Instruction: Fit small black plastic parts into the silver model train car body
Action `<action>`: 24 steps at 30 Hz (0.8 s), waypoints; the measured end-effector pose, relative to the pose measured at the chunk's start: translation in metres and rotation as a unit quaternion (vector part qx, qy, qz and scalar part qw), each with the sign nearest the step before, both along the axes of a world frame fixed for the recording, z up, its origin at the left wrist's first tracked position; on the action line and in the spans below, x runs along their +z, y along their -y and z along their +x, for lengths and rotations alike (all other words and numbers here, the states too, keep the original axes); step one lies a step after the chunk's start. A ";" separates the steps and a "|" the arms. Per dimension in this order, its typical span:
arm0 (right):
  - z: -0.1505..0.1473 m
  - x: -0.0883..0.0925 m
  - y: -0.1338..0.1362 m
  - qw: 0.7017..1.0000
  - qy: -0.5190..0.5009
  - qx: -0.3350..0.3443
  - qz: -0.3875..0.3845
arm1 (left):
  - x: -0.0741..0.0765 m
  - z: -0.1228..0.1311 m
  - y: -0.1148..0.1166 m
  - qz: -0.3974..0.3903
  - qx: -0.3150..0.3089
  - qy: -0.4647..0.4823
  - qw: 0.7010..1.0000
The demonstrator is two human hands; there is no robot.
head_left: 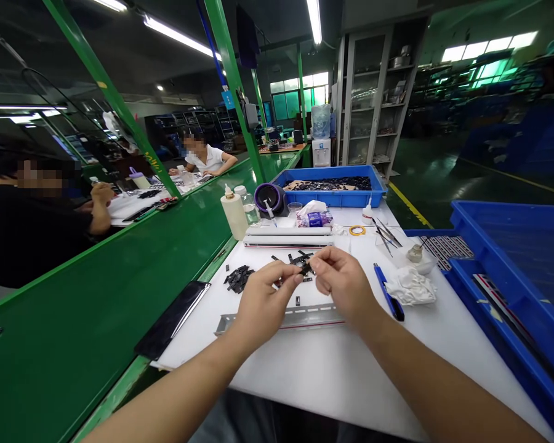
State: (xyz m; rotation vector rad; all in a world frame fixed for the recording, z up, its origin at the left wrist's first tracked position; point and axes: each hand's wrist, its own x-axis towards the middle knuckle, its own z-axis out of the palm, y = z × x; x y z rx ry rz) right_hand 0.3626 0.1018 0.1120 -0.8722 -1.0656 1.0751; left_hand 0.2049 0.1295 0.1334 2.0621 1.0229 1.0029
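Both my hands are raised just above the white table (pixel 314 369). My left hand (pixel 263 301) and my right hand (pixel 339 280) pinch a small black plastic part (pixel 306 269) between their fingertips. Under them lies a long grey metal rail (pixel 281 320). Loose black parts (pixel 239 278) are scattered in a pile to the left, and more lie behind my fingers.
A black phone (pixel 173 320) lies at the table's left edge beside the green conveyor (pixel 120 289). A blue pen (pixel 388 298), a white cloth (pixel 410 287), tweezers, bottles and a blue tray (pixel 332 184) stand behind. Blue bins (pixel 512 277) are at right. Two people sit across the conveyor.
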 end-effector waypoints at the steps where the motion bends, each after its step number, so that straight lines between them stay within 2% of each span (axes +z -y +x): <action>1: -0.002 -0.001 0.003 0.991 0.088 -0.070 0.067 | 0.001 0.002 0.000 -0.074 0.002 0.021 0.997; 3: -0.006 -0.005 0.007 0.941 0.244 -0.151 0.178 | 0.002 0.006 -0.001 -0.195 -0.019 0.078 0.977; 5: -0.008 -0.009 0.008 0.907 0.317 -0.168 0.220 | 0.001 0.008 -0.003 -0.262 -0.049 0.113 0.957; 6: -0.008 -0.011 0.006 0.910 0.315 -0.172 0.206 | 0.000 0.009 -0.004 -0.279 -0.063 0.116 0.951; 8: -0.006 -0.013 0.000 0.950 0.241 -0.154 0.127 | -0.001 0.007 -0.008 -0.292 -0.090 0.103 0.947; 10: -0.002 -0.013 -0.008 0.989 0.132 -0.064 0.019 | -0.002 0.003 -0.012 -0.291 -0.107 0.086 0.947; 12: 0.003 -0.012 -0.016 0.995 0.079 0.027 -0.049 | -0.001 -0.005 -0.016 -0.241 -0.087 0.029 0.966; 13: 0.006 -0.012 -0.019 0.994 0.077 0.043 -0.060 | -0.001 -0.010 -0.017 -0.200 -0.068 -0.020 0.977; 16: 0.013 -0.010 -0.021 0.987 0.152 -0.003 -0.057 | -0.002 -0.024 -0.020 -0.086 -0.007 -0.149 0.985; 18: 0.014 -0.010 -0.019 0.954 0.293 -0.006 -0.065 | -0.004 -0.032 -0.021 -0.066 0.016 -0.168 0.983; 21: 0.013 -0.014 -0.019 0.850 0.515 0.014 -0.114 | -0.006 -0.039 -0.023 -0.092 0.034 -0.139 0.985; 22: 0.011 -0.017 -0.020 0.824 0.550 0.016 -0.131 | -0.007 -0.039 -0.023 -0.119 0.026 -0.110 0.986; 24: 0.008 -0.024 -0.023 0.805 0.574 0.008 -0.148 | -0.007 -0.037 -0.022 -0.192 -0.011 -0.020 0.981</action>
